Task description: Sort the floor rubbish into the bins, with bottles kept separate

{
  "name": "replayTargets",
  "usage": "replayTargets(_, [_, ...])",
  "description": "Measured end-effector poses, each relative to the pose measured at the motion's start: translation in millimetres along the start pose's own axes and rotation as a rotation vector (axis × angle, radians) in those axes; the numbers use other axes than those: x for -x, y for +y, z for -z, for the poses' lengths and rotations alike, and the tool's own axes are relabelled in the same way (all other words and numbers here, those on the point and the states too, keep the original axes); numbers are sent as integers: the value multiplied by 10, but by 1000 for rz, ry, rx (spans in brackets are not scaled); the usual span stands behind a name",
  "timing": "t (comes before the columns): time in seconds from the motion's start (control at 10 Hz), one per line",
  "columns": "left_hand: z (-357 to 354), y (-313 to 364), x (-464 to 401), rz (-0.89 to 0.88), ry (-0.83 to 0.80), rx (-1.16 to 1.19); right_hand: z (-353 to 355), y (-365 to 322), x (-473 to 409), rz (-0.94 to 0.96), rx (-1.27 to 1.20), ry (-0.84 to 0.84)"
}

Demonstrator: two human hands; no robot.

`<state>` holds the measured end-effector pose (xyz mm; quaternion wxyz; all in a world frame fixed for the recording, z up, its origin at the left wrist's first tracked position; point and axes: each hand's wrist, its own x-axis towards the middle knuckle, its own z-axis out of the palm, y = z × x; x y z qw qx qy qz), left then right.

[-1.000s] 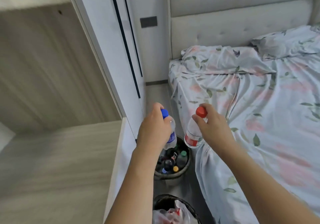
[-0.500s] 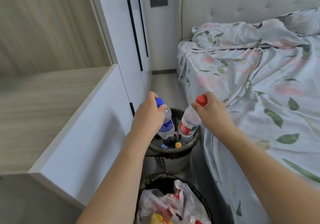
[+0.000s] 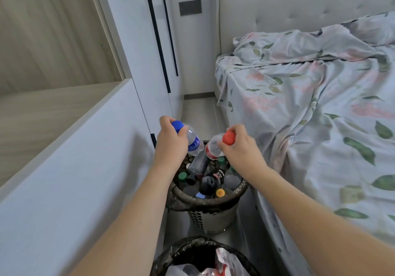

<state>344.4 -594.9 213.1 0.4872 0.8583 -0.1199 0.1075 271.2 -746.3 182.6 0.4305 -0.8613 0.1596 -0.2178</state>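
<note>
My left hand point(image 3: 171, 142) grips a clear bottle with a blue cap point(image 3: 193, 140) by its neck. My right hand point(image 3: 240, 145) pinches a clear bottle with a red cap and red label point(image 3: 213, 147) at its cap. Both bottles hang tilted just above the far bin point(image 3: 211, 210), a grey perforated basket with a black liner, which holds several bottles with dark, green and yellow caps. A nearer bin point(image 3: 188, 248) with a black liner sits at the bottom edge and holds plastic bags and wrappers.
A white cabinet side point(image 3: 70, 179) runs along the left, with a wardrobe door point(image 3: 149, 47) behind it. A bed with a floral sheet point(image 3: 320, 126) fills the right. The bins stand in the narrow grey floor strip point(image 3: 201, 113) between them.
Both hands have lowered the bottles closer to the far bin's opening, and the red-capped bottle has tilted further. The camera has tipped downward and moved nearer the bins.
</note>
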Motion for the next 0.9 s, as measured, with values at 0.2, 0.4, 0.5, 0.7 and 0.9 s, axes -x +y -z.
replayTargets(0.2, [-214,-344,-118,-23,122,46,-484,456,-15,5,247,-97])
replayTargets(0.4, [-464,-862,-32,91,157,68,-681,673,-46,44,544,-137])
replayTargets(0.5, [-562,-1017,-2,203,150,80,-683,752,-66,50,511,-193])
replayTargets(0.7, [-660,-1274,9,302,41,-87,-639,798,-58,53,425,-236])
replayTargets(0.9, [-579,-1337,-2,318,-84,-202,-620,783,35,34,346,-227])
